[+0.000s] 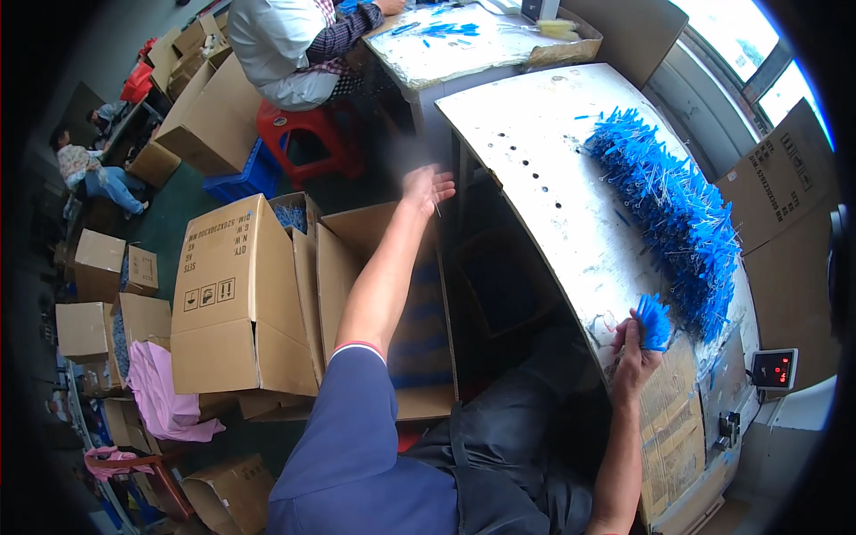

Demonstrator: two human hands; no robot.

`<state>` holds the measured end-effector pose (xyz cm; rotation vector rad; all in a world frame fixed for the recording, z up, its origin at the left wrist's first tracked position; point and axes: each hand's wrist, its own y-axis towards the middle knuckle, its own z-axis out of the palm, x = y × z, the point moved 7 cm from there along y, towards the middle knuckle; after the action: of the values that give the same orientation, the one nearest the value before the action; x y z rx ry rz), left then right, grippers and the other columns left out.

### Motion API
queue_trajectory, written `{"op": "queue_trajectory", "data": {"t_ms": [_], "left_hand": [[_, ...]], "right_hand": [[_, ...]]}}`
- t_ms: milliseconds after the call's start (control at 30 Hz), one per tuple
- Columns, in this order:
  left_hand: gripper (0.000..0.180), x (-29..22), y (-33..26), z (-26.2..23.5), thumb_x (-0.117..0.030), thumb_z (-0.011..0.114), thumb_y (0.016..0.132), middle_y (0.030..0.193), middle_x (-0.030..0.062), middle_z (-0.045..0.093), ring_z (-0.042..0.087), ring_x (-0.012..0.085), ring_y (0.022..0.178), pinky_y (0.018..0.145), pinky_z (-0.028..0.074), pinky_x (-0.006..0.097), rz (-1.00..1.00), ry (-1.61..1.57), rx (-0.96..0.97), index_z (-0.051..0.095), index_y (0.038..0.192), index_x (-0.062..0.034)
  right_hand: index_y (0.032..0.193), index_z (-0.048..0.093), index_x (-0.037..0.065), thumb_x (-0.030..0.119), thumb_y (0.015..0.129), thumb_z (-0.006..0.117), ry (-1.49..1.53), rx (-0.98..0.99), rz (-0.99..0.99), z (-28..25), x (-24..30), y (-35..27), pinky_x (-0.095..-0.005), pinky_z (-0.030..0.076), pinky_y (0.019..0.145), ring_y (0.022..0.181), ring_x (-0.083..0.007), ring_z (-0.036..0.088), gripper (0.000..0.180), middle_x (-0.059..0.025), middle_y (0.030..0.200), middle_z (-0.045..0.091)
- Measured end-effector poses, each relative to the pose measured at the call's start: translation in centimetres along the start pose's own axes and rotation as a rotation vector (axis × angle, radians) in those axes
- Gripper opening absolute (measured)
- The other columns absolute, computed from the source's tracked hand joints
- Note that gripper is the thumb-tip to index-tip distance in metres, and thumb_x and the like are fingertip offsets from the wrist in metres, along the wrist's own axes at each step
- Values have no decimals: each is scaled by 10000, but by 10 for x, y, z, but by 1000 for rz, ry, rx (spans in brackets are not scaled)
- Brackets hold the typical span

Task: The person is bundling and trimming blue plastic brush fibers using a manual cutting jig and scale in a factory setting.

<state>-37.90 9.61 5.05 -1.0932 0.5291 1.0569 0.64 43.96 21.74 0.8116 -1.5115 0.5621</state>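
My left hand (426,188) is stretched out over the open cardboard box (374,234) at my left, fingers spread; a thin wire-like piece seems to hang by the fingers, too small to be sure. My right hand (635,349) rests at the near edge of the white worktable (544,169) and grips a small bunch of blue pieces (654,321) with thin metal pins. A long heap of the same blue pieces (678,209) lies along the table's right side.
Cardboard boxes (234,303) crowd the floor at my left, one with a pink cloth (160,401). A seated person (285,45) on a red stool (312,138) works at another table (464,40) beyond. A small scale with a red display (772,369) sits at right.
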Motion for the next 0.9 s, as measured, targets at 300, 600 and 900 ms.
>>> {"op": "queue_trajectory", "data": {"t_ms": [300, 600, 900], "left_hand": [[299, 3, -6, -168, -210, 449, 1067, 939, 188, 713, 685, 261, 683, 597, 602, 388, 28, -52, -248, 510, 1285, -16], [371, -51, -10, -265, -120, 322, 1055, 1031, 234, 692, 694, 300, 745, 625, 616, 399, 95, -119, -670, 374, 1408, -18], [438, 39, -17, -65, -194, 360, 1094, 1058, 182, 710, 616, 159, 605, 459, 466, 256, -91, 322, 7, 339, 1498, -25]], "right_hand": [[1206, 633, 4, 176, 1036, 600, 67, -41, 175, -6, -22, 12, -173, 336, 485, 576, -15, 485, 244, 13, 822, 639], [1219, 634, -8, 178, 1045, 588, 35, 12, 151, 3, -29, 13, -166, 347, 517, 601, -11, 480, 259, 25, 811, 622], [1220, 631, -25, 156, 1043, 586, 43, 16, 171, 2, -25, 10, -159, 350, 519, 592, -8, 475, 258, 27, 800, 612]]}}
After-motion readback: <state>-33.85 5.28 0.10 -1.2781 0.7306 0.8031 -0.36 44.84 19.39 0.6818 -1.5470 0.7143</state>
